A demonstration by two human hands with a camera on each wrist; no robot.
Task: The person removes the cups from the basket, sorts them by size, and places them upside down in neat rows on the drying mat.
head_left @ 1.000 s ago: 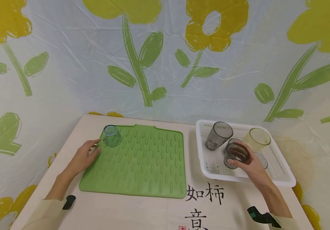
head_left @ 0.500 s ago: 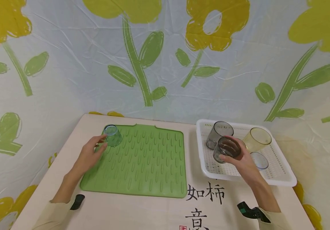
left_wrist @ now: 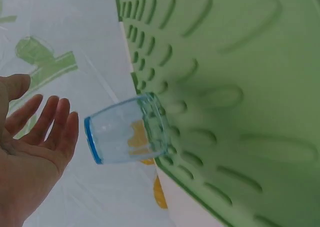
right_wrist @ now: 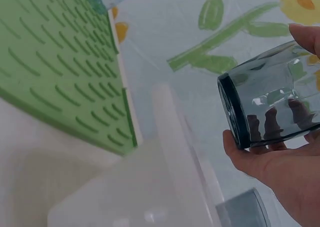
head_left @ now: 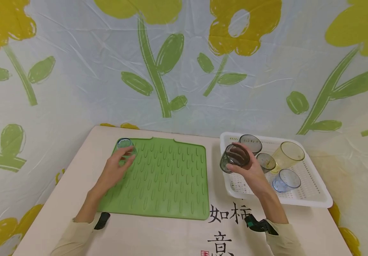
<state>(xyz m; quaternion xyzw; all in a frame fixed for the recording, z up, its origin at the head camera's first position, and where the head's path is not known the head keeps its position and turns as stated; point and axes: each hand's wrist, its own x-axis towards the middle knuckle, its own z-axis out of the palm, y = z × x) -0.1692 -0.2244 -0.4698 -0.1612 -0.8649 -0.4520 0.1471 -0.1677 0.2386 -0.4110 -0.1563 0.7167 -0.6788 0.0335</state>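
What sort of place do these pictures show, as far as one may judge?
Probably a small staged table corner, perhaps set up for recording: flowered cloth hangs around the table, which bears a mat and a basket of glasses.

Looking forward and down from the head, close in from each wrist.
Facing the far floral cloth (head_left: 187, 81) throughout; rolled sideways in both wrist views, sharing green mat (head_left: 168, 177) and far-left blue glass (left_wrist: 120, 132).
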